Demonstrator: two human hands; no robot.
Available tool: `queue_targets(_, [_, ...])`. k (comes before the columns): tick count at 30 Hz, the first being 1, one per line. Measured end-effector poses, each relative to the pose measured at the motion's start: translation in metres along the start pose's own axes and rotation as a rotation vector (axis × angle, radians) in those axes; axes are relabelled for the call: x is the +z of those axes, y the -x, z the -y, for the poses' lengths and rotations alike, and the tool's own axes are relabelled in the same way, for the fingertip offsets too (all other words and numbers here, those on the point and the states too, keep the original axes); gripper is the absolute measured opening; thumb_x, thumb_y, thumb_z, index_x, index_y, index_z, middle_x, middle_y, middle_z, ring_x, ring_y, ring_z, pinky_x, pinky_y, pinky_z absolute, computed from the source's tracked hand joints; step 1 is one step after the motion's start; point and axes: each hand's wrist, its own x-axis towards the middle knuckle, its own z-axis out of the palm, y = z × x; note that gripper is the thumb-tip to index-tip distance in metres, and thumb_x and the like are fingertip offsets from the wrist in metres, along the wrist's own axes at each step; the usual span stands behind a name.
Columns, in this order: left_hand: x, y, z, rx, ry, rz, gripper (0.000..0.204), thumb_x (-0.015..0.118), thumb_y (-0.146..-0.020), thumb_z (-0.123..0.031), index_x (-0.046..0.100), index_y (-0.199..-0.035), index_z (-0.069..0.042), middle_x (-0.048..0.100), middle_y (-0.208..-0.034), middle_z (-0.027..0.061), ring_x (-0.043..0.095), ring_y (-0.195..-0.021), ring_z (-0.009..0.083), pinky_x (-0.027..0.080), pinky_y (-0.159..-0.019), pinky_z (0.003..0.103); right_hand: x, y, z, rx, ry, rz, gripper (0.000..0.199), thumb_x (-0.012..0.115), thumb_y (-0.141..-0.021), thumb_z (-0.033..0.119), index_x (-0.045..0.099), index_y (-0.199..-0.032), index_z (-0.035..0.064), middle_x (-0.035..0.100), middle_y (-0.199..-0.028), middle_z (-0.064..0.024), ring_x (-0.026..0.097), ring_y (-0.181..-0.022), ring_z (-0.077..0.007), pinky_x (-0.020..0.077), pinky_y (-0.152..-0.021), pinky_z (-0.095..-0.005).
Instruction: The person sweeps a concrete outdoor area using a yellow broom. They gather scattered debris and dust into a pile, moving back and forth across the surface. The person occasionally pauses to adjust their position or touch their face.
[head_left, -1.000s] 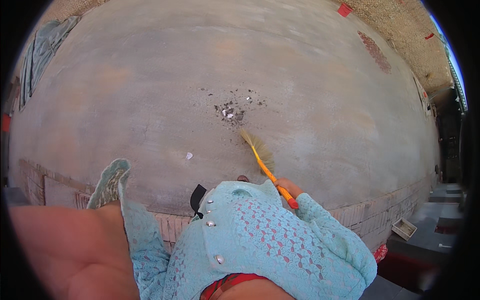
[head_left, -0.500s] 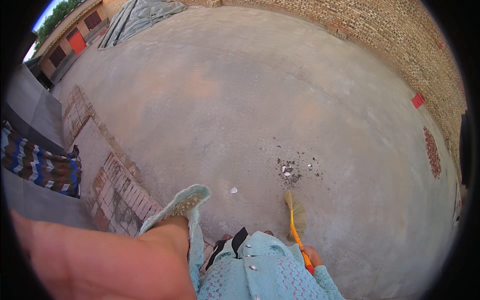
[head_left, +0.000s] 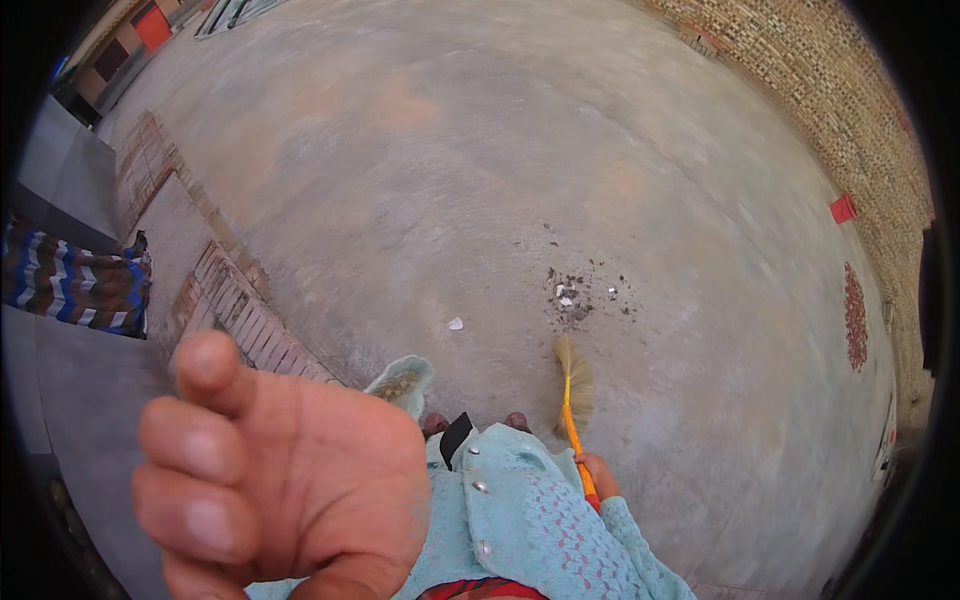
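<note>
Broom (head_left: 573, 385) in right hand (head_left: 597, 474), left hand (head_left: 280, 470) raised apart

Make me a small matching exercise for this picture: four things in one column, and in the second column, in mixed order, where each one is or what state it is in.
Things:
1. broom
2. left hand
3. dirt pile
4. striped cloth

Places or states:
a. raised near the camera, fingers curled, holding nothing
b. lying at the far left edge
c. gathered on the concrete floor beyond the bristles
d. held by the orange handle in the right hand

Pairs: 1-d, 2-a, 3-c, 4-b
</note>
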Motion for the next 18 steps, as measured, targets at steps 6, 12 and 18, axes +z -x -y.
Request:
queue_targets(6, [0.023,0.035,-0.031,-0.531,0.365,0.52,0.022,0.041,-0.081,-0.027,0.049,-0.092,-0.009,0.05,-0.084,0.007,0.049,-0.08,0.0222,0.032,-0.08,0.047,0.001,-0.007,-0.005,0.0,0.021,0.052,0.009,0.05,-0.064,0.007,0.05,-0.07,0.0004,0.05,-0.057,-0.008,0.048,-0.048,-0.0203,0.0417,-0.045,-0.0304])
queue_targets(12, [0.042,0.073,-0.039,-0.503,0.71,0.843,0.019,0.042,-0.081,-0.023,0.049,-0.09,-0.008,0.049,-0.081,0.0076,0.049,-0.077,0.0225,0.034,-0.075,0.043,0.023,0.013,0.008,-0.034,0.018,0.102,0.009,0.049,-0.066,0.007,0.048,-0.071,0.0006,0.049,-0.057,-0.0077,0.048,-0.047,-0.019,0.0417,-0.044,-0.0287])
queue_targets(18, [0.058,0.073,-0.053,-0.344,0.98,1.007,0.017,0.042,-0.08,-0.019,0.05,-0.088,-0.007,0.049,-0.079,0.0081,0.049,-0.075,0.0228,0.036,-0.07,0.04,0.051,0.031,0.031,-0.076,0.033,0.165,0.008,0.049,-0.067,0.007,0.046,-0.072,0.0008,0.048,-0.056,-0.0074,0.047,-0.046,-0.0178,0.0416,-0.043,-0.027])
